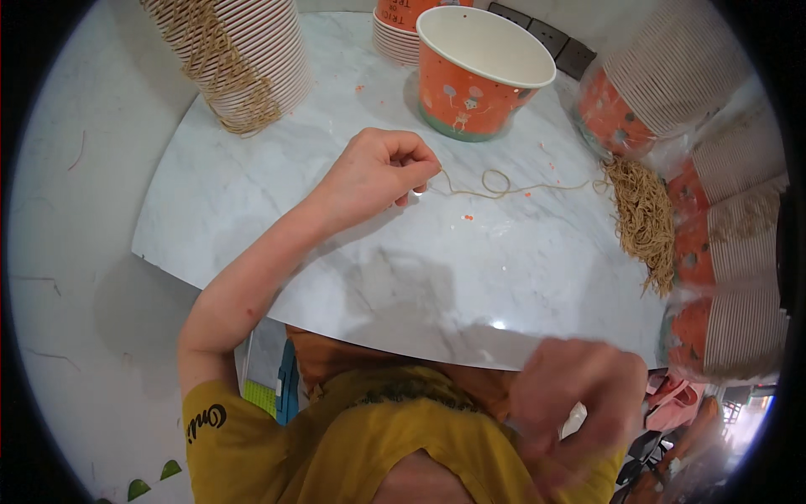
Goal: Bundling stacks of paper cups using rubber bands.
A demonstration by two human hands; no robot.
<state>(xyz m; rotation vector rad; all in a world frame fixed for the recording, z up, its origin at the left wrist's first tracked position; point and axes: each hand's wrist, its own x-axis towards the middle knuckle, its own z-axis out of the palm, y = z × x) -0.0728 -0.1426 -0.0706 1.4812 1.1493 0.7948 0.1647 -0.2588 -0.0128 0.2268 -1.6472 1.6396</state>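
Clock read from the middle of the tabletop, twelve at the far side.

- Left hand: just off the middle toward eleven; thumb and forefinger pinched together on the string.
- String, one, thin, tan: runs from the left fingers toward three o'clock, with one loose loop, reaching the string bundle.
- String bundle, tan, tangled: at three o'clock.
- Right hand: at five o'clock, near the front edge, blurred; cannot tell whether its fingers are apart or together.
- Bucket, orange with green base, white inside, upright: at one o'clock.
- Stack of buckets, tan cord down its side: between ten and eleven.
- Wrapped stacks, clear plastic: from two to four o'clock.
- Flecks, orange: scattered near the string.
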